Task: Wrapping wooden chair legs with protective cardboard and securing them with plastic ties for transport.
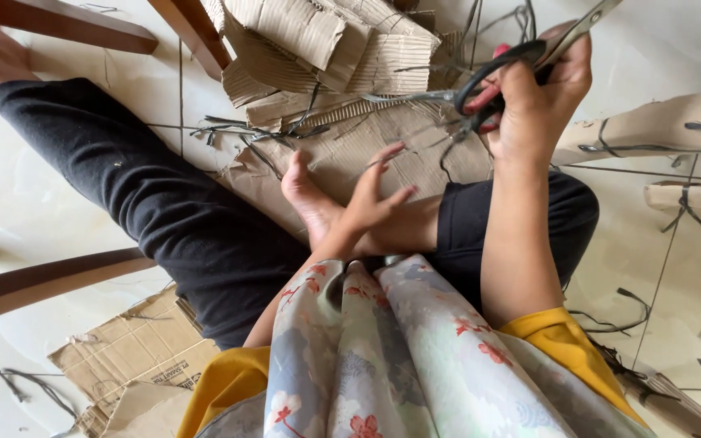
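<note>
Scissors (521,61) tip cut off at top edge; cardboard pile (318,40) cropped; left hand (375,191) motion-blurred.

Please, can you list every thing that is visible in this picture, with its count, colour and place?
scissors: one, black handles, metal blades, top right, in the right hand
cardboard pieces: several, brown, top centre, lower left and right edge
thin strips: many, dark grey, scattered over the floor
wooden furniture legs: about four, dark brown, left side and top
floor tiles: pale cream, all around
right hand: grips the scissors
left hand: open, holds nothing, above the bare foot
</note>
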